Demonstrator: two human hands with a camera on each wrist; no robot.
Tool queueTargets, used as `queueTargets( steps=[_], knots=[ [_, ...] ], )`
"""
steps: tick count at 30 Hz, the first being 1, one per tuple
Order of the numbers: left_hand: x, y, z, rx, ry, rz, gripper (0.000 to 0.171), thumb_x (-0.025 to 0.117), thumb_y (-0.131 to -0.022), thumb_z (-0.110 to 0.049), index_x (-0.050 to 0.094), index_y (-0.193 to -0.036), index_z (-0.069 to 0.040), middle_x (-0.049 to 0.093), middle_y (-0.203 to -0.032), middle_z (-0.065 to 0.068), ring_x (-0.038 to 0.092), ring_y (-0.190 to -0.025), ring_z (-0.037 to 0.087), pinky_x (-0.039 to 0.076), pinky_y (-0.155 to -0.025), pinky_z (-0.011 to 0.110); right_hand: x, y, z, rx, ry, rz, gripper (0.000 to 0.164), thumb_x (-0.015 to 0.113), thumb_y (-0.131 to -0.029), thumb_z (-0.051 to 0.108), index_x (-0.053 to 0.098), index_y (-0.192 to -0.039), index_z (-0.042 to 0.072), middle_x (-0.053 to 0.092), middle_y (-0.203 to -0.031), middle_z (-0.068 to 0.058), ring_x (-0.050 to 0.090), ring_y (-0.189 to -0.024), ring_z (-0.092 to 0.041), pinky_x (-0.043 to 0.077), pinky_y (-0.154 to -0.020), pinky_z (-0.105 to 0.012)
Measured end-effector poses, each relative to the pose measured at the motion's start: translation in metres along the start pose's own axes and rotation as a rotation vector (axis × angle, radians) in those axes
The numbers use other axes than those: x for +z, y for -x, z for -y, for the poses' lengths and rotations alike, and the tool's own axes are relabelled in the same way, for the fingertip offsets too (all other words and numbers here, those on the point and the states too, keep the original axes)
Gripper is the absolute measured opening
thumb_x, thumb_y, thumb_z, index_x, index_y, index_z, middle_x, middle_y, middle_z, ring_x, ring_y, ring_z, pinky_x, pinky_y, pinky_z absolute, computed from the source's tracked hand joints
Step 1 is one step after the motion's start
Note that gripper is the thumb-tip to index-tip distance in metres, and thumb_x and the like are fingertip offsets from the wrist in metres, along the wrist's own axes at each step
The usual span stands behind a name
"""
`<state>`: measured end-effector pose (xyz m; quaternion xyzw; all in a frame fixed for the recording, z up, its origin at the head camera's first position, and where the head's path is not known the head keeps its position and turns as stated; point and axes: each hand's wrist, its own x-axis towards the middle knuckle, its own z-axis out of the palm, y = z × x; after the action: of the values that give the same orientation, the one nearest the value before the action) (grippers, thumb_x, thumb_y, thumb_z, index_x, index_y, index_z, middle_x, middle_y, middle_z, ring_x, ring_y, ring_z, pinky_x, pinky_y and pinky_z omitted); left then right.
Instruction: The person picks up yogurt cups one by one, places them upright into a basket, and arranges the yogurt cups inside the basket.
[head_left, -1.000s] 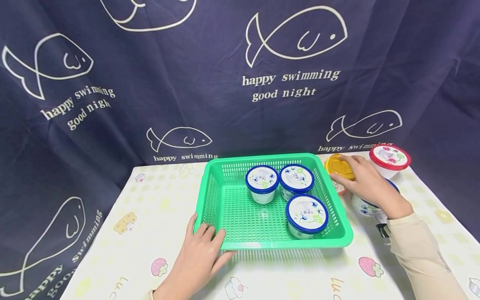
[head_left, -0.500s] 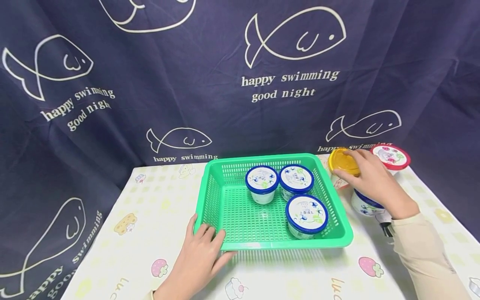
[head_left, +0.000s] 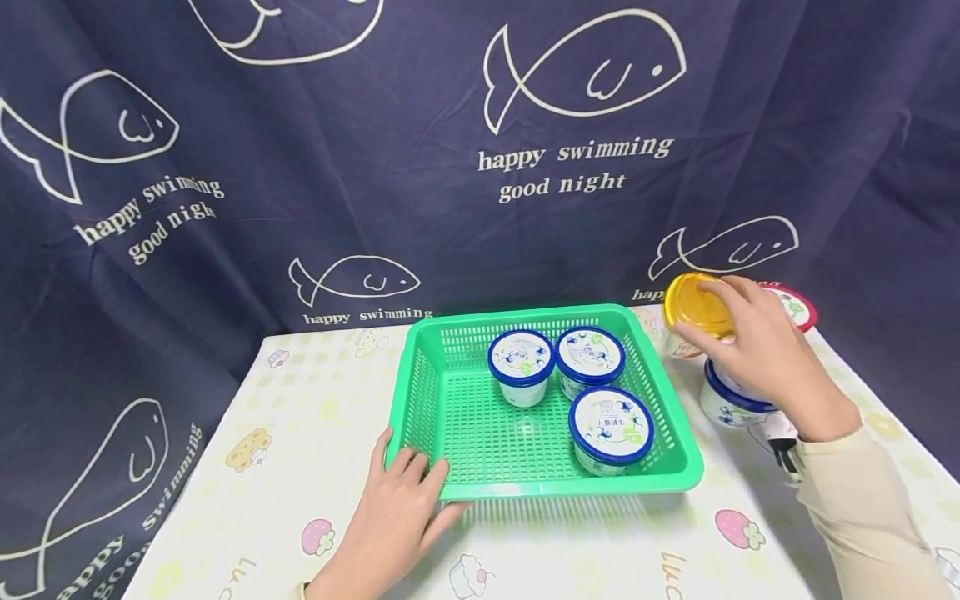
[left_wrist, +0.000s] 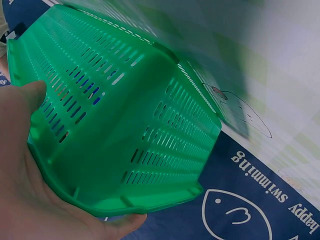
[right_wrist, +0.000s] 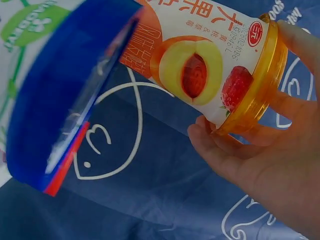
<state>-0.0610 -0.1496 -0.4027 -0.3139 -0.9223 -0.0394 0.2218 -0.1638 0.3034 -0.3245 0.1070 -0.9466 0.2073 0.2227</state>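
My right hand (head_left: 780, 362) grips a yogurt cup (head_left: 697, 308) by its yellow lid, to the right of the green basket (head_left: 577, 488). In the right wrist view, that yogurt cup (right_wrist: 195, 75) has an orange and white label with a peach and a strawberry, and my thumb and fingers are around the lid's edge. My left hand (head_left: 405, 508) holds the basket's front left corner, fingers over the rim; in the left wrist view it grips the basket wall (left_wrist: 110, 130). Inside the basket stand three blue-lidded cups, one left (head_left: 522, 367), one behind (head_left: 590, 358), one in front (head_left: 611, 427).
Another blue-lidded cup (head_left: 729, 402) stands on the table right of the basket, partly under my right wrist. Behind my hand is a red-lidded cup (head_left: 801, 307), mostly hidden. A dark curtain (head_left: 420, 183) with fish drawings hangs behind the table.
The yellow-lidded yogurt cup has risen in my right hand and shifted slightly right. The left hand and basket have stayed in place.
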Motion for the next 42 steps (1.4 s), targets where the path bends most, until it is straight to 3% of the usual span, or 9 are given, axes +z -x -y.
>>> queueTargets(
  steps=[9, 22, 37, 42],
  knots=[
    [0.000, 0.000, 0.000, 0.001, -0.007, 0.009, 0.042, 0.063, -0.089, -0.057, 0.054, -0.089, -0.015, 0.058, -0.079, 0.003, 0.057, -0.090, 0.026, 0.022, -0.108, 0.066, -0.019, 0.004, 0.023, -0.008, 0.033, -0.044, 0.066, 0.077, -0.084, 0.035, 0.054, -0.136, 0.003, 0.045, -0.139, -0.029, 0.038, -0.122, -0.051, 0.038, -0.089, -0.073],
    [-0.001, -0.001, 0.000, 0.001, -0.005, 0.005, 0.041, 0.063, -0.090, -0.057, 0.054, -0.088, -0.017, 0.057, -0.078, 0.002, 0.058, -0.089, 0.026, 0.021, -0.109, 0.066, -0.042, 0.016, 0.064, -0.108, -0.029, -0.150, 0.069, 0.085, -0.075, 0.025, 0.058, -0.136, 0.008, 0.048, -0.142, -0.023, 0.040, -0.127, -0.047, 0.033, -0.105, -0.064],
    [-0.001, -0.001, -0.001, -0.003, 0.004, 0.001, 0.038, 0.064, -0.090, -0.053, 0.057, -0.091, -0.016, 0.058, -0.079, 0.002, 0.058, -0.091, 0.027, 0.021, -0.110, 0.066, -0.036, 0.024, 0.096, -0.194, -0.065, -0.167, 0.075, 0.090, -0.068, 0.026, 0.061, -0.135, 0.010, 0.050, -0.143, -0.019, 0.045, -0.129, -0.042, 0.040, -0.104, -0.061],
    [0.000, 0.000, 0.000, -0.001, 0.004, -0.003, 0.038, 0.065, -0.090, -0.053, 0.056, -0.092, -0.016, 0.058, -0.079, 0.003, 0.058, -0.091, 0.027, 0.020, -0.110, 0.066, -0.029, 0.027, 0.108, -0.236, -0.090, -0.135, 0.073, 0.089, -0.068, 0.028, 0.061, -0.134, 0.013, 0.051, -0.143, -0.014, 0.047, -0.129, -0.036, 0.046, -0.102, -0.051]
  ],
)
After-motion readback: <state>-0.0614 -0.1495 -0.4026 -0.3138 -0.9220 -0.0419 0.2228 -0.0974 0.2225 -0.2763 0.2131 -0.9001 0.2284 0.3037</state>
